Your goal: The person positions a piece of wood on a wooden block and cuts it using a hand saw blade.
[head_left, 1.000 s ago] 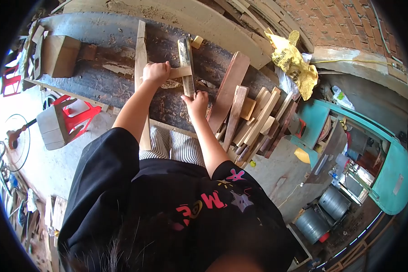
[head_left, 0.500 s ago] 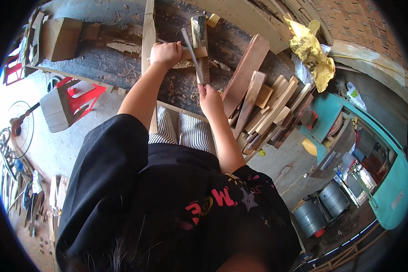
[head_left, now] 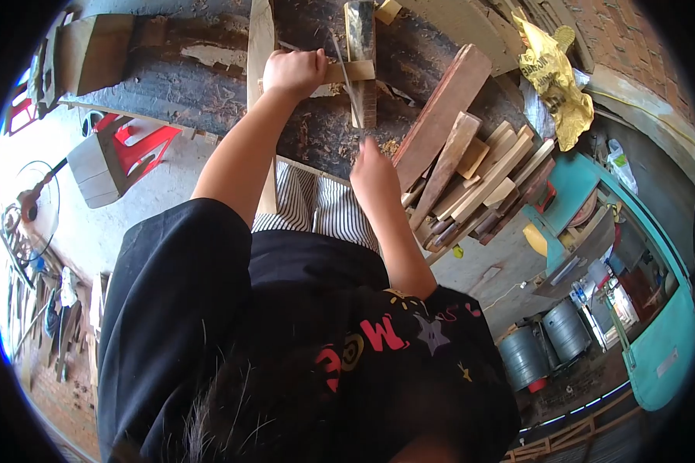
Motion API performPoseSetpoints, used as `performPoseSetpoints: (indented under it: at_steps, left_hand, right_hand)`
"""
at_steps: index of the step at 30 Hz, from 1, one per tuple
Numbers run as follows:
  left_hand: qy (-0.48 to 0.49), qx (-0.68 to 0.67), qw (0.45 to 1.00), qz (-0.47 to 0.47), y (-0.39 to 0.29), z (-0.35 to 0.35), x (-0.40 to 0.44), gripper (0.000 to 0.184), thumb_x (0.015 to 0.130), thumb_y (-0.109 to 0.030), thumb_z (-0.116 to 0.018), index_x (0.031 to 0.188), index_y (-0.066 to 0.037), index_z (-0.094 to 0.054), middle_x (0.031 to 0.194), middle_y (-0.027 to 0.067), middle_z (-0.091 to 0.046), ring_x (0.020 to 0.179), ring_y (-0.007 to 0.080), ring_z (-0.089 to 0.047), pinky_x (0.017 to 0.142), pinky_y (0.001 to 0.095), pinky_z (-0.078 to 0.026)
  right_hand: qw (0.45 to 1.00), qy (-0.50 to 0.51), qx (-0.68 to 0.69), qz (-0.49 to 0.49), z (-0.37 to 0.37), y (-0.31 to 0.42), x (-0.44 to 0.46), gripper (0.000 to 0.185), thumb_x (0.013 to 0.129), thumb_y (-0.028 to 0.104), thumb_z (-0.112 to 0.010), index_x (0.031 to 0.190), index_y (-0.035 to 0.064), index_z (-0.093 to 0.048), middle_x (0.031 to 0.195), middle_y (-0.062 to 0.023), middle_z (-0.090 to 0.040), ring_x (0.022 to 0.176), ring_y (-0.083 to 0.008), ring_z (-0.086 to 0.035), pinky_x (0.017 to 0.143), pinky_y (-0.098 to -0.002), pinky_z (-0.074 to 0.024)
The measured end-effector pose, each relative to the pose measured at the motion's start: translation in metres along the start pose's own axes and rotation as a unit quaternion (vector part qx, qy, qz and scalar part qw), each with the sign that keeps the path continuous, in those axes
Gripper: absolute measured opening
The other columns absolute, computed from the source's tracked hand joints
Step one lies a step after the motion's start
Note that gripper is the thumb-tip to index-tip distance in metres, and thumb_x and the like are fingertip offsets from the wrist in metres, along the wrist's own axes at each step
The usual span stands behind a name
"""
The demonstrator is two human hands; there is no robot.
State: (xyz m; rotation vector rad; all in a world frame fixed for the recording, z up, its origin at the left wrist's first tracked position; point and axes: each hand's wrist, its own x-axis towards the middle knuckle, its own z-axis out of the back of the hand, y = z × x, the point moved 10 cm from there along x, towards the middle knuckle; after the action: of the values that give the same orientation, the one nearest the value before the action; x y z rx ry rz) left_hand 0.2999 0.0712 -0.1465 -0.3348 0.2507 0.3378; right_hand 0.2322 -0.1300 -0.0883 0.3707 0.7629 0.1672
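My left hand point(head_left: 295, 74) is closed in a fist around one end of a short pale wooden strip point(head_left: 357, 71). The strip's other end lies across a dark-topped wooden block point(head_left: 361, 35) on the workbench point(head_left: 316, 139). My right hand point(head_left: 376, 171) grips the near end of a long, narrow metal file point(head_left: 343, 65), seen nearly edge-on, its handle hidden in my fingers. Crossing the strip between my left fist and the block, the file points away from me. A long pale board point(head_left: 261, 46) runs beside my left fist and over the bench edge.
Wood offcuts point(head_left: 479, 174) and a reddish plank point(head_left: 444, 116) are piled right of my right hand. Shavings litter the bench. A yellow sack point(head_left: 552, 85) lies behind the pile. To the left are a red stool point(head_left: 143, 147) and a large wood block point(head_left: 96, 54).
My right hand has shifted slightly toward me relative to the bench, and the file now shows a thinner edge. My left fist stays on the strip. The whole view has moved a little.
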Motion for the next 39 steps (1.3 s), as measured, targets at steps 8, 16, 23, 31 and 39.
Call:
performPoseSetpoints:
  at_steps: [8, 16, 23, 31, 39]
  left_hand:
    - [-0.020, -0.018, 1.000, 0.005, 0.003, -0.001, 0.000, 0.051, 0.092, -0.038, -0.036, 0.060, -0.009, -0.063, 0.061, 0.0139, -0.063, 0.061, 0.0324, -0.062, 0.070, 0.0421, -0.049]
    - [-0.044, 0.013, 0.999, -0.022, 0.001, -0.005, 0.000, 0.050, 0.092, -0.037, -0.037, 0.060, -0.010, -0.063, 0.059, 0.0136, -0.062, 0.057, 0.0340, -0.061, 0.063, 0.0448, -0.050]
    - [-0.040, 0.019, 0.999, -0.009, 0.003, -0.003, 0.001, 0.050, 0.092, -0.037, -0.035, 0.061, -0.009, -0.063, 0.060, 0.0141, -0.062, 0.060, 0.0335, -0.062, 0.066, 0.0441, -0.050]
    - [-0.010, 0.037, 0.999, -0.019, 0.000, -0.005, 0.001, 0.050, 0.092, -0.037, -0.035, 0.061, -0.010, -0.063, 0.059, 0.0131, -0.062, 0.059, 0.0328, -0.062, 0.066, 0.0436, -0.050]
    - [-0.039, 0.028, 0.999, -0.017, 0.002, -0.004, 0.001, 0.049, 0.092, -0.037, -0.036, 0.061, -0.010, -0.063, 0.060, 0.0125, -0.062, 0.060, 0.0330, -0.062, 0.066, 0.0433, -0.050]
  right_hand:
    - [0.998, -0.044, 0.046, 0.018, 0.001, 0.002, 0.016, 0.014, 0.092, 0.013, -0.043, 0.092, 0.0023, -0.052, 0.066, -0.0228, -0.060, 0.065, -0.0394, -0.062, 0.055, -0.0482, -0.0485]
    - [0.999, 0.000, 0.041, 0.009, -0.006, 0.006, 0.032, 0.017, 0.094, 0.015, -0.042, 0.092, 0.0017, -0.052, 0.071, -0.0228, -0.061, 0.069, -0.0408, -0.061, 0.058, -0.0484, -0.0484]
    - [0.998, -0.004, 0.055, 0.026, 0.002, -0.007, 0.019, 0.017, 0.093, 0.015, -0.044, 0.093, 0.0009, -0.052, 0.070, -0.0239, -0.060, 0.072, -0.0403, -0.061, 0.060, -0.0487, -0.0481]
    - [0.996, -0.012, 0.085, 0.038, -0.006, 0.010, 0.047, 0.018, 0.094, 0.017, -0.042, 0.094, 0.0023, -0.052, 0.065, -0.0220, -0.060, 0.064, -0.0385, -0.062, 0.055, -0.0474, -0.0489]
    - [1.000, 0.009, 0.025, 0.003, 0.000, -0.019, -0.003, 0.016, 0.094, 0.015, -0.042, 0.095, 0.0011, -0.050, 0.063, -0.0211, -0.060, 0.064, -0.0362, -0.064, 0.052, -0.0453, -0.0487]
